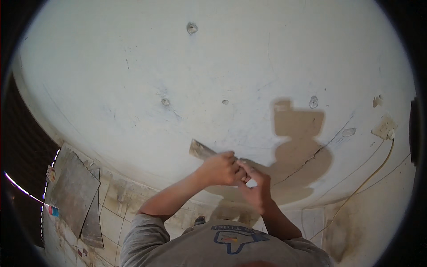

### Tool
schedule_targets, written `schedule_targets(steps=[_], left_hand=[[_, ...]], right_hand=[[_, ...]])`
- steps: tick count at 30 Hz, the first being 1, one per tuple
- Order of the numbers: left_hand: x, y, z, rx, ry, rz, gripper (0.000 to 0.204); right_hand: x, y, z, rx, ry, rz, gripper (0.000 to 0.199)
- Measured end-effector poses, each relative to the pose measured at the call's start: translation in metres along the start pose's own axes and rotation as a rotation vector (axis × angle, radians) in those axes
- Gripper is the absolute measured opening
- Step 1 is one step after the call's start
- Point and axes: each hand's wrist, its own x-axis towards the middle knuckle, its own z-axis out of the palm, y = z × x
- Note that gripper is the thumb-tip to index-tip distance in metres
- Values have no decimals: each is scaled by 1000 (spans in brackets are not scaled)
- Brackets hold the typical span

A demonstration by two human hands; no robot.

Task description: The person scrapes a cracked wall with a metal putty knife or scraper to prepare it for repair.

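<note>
My left hand (221, 169) is closed in a fist around a flat scraper, like a putty knife (199, 149). Its wide, stained blade sticks out to the left of the fist, in front of the wall; the fist hides the handle. Against the left fist's knuckles, my right hand (255, 184) has its fingers bent and its thumb side curled in. What those fingers grip, if anything, is hidden where the hands meet. A pale patch shows through the gap in the right hand.
The white wall (111, 80) has several chipped holes, including one high up (191, 28), and a long slanting crack (318, 153). At right, a cord (373, 171) runs from a socket (384, 127). Grey boards (73, 191) and a small red-and-blue container (53, 211) are at lower left.
</note>
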Motion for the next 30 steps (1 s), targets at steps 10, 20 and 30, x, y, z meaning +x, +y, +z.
schedule_targets(steps=[10,20,30], left_hand=[[-76,114,69,-527,-398,-217,19],[-40,101,-13,-166,74,-663,67],[-22,102,29,-444,-373,-423,59]], right_hand=[[-113,93,25,203,-623,315,38],[-114,70,-24,615,-208,413,32],[-99,81,-13,395,-108,285,31]])
